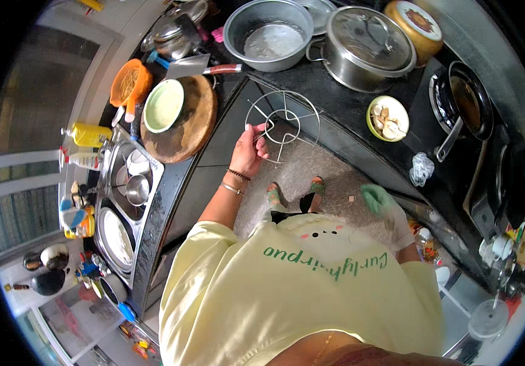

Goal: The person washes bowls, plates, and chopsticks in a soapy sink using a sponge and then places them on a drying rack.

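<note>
My left hand (249, 151) grips the near left side of a round metal wire rack (283, 126), holding it above the floor in front of the counter's corner. The rack has an outer ring, an inner ring and short legs. My right hand (378, 201) hangs low at my right side, wrapped in a green and whitish glove or cloth; its fingers are not clear. Beyond the rack stands a grey metal basin (269, 34) with a whitish, wet-looking bottom. To its right is a steel pot with a glass lid (370, 48).
A round wooden chopping board (198, 123) bears a green bowl (164, 106), with a cleaver (198, 67) behind. Left are an orange colander (129, 84) and a steel sink (148, 201). Right are a bowl of garlic (387, 119), a crumpled plastic bag (421, 169) and a dark pan (470, 100).
</note>
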`<state>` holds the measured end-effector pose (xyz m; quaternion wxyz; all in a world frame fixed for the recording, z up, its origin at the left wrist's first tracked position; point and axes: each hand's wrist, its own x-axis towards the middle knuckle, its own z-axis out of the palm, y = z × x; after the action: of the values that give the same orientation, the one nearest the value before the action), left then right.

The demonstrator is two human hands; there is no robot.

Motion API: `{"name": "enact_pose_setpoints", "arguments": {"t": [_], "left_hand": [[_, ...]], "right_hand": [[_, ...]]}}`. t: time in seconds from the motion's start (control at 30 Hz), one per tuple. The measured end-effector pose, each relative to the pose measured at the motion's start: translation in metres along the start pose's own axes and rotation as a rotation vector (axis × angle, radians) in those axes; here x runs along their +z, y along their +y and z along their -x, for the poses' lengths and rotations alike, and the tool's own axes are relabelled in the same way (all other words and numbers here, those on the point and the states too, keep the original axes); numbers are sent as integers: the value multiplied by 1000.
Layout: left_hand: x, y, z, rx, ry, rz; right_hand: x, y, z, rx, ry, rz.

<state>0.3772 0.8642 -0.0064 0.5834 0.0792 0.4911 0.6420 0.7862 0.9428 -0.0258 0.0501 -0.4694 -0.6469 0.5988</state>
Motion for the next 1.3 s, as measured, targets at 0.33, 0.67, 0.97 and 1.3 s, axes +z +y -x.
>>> {"name": "enact_pose_setpoints", "arguments": {"t": [0.33, 0.67, 0.97, 1.3], "left_hand": [[-39, 66, 55, 190, 127, 200], [-130, 175, 99, 425, 34, 214], [-127, 227, 86, 546, -9, 46], [-49, 278, 5, 595, 113, -309]], "right_hand": [[112, -261, -74, -884, -142, 245], [239, -353, -121, -1205, -126, 617], [219, -416, -166, -1356, 102, 1064], [100, -488, -262, -1752, 261, 1031]]}}
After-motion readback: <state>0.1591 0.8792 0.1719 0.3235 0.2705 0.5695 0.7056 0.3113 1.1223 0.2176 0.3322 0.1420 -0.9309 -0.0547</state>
